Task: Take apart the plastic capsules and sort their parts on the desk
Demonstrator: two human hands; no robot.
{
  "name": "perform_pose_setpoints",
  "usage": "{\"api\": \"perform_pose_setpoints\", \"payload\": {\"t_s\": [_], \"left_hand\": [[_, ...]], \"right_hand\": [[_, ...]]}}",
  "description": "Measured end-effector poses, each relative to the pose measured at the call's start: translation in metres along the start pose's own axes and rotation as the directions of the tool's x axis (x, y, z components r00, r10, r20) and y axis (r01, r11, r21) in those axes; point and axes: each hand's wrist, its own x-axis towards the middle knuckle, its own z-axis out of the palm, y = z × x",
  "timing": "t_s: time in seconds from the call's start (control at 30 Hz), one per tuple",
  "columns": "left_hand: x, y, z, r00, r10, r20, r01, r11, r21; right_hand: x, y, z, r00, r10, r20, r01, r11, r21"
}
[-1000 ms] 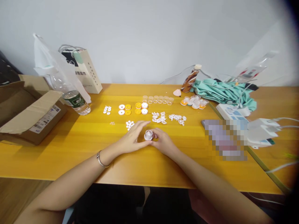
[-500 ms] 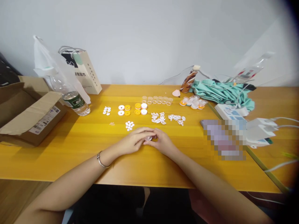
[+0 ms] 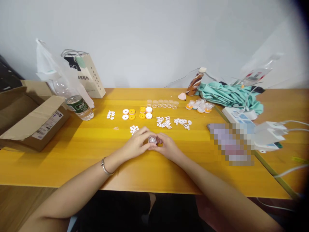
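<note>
Between my two hands is a small clear round cup (image 3: 152, 140) with something whitish inside, too small to make out. My left hand (image 3: 136, 144) curves round its left side, fingers over the far edge and thumb at the near edge. From the right, my right hand (image 3: 169, 148) grips the same cup with thumb and fingers. Just beyond my left hand lies a cluster of white discs (image 3: 133, 129). Farther back are white lattice pieces (image 3: 164, 122), yellow and white round caps (image 3: 142, 110) and a row of clear cups (image 3: 161, 103).
At left stand an open cardboard box (image 3: 48, 129), a water bottle (image 3: 80, 108) and a paper bag (image 3: 91, 77). Capped clear cups (image 3: 200, 105), a brown bottle (image 3: 195, 83), green fabric (image 3: 227, 93), a blurred phone-like object (image 3: 229, 143) and white chargers (image 3: 270, 135) are at right.
My left fingers have lifted and spread off the top of the cup, so its inside now shows. The cup has tipped a little toward me. My right hand has hardly moved.
</note>
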Motion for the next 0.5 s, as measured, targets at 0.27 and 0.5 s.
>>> {"api": "perform_pose_setpoints", "payload": {"t_s": [0.27, 0.5], "left_hand": [[-0.0014, 0.0009, -0.0022, 0.976, 0.167, 0.140, -0.158, 0.985, -0.067], [-0.0002, 0.0016, -0.0040, 0.995, -0.051, -0.090, 0.054, 0.998, 0.034]], "right_hand": [[-0.0001, 0.0078, 0.0039, 1.000, 0.007, 0.008, -0.007, 1.000, 0.030], [-0.0005, 0.0030, 0.0007, 1.000, -0.002, 0.001, 0.002, 1.000, 0.017]]}}
